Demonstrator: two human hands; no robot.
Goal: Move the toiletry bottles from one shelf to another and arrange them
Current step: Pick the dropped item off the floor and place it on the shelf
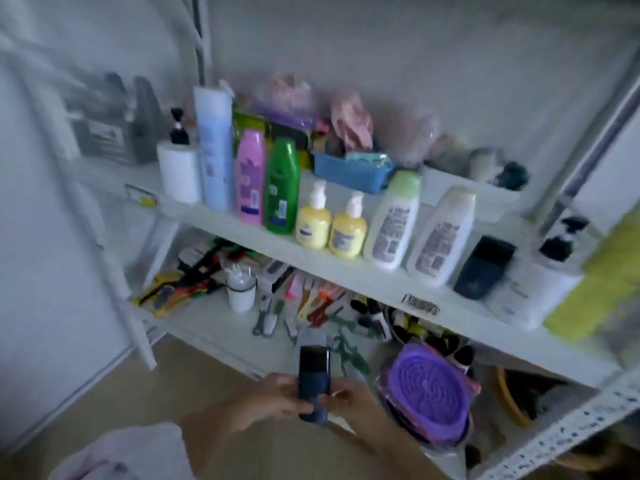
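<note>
Nearest the camera, both hands meet around a dark blue bottle (313,386), held upright in front of the lower shelf (221,327). The left hand (273,400) wraps its lower body, fingers (301,407) closed across the front; the right hand (349,396) grips the other side, fingers curled behind it. The bottle's black cap points up, clear of both hands.

It looks like a small rigid plastic bottle, light enough for one hand, stiff rather than squashy, and probably smooth, so a grip round the flat-sided middle should hold better than a pinch at the cap.

Just beyond the hands, the lower shelf is strewn with combs, clips and scissors, a white cup (241,289) to the left and a purple round lid (433,386) to the right.

Farther up, the upper shelf (242,226) carries the arranged row: a white pump bottle (179,168) at the left, a tall pale blue bottle (214,147), a pink bottle (250,176), a green bottle (281,187), two yellow pump bottles (329,225), two white lotion bottles (417,226), then a matching dark blue bottle on the shelf (483,268) and another pump bottle (540,282) at the far right. A blue basket (349,171) sits behind the row. The held bottle likely belongs beside its twin.
</note>
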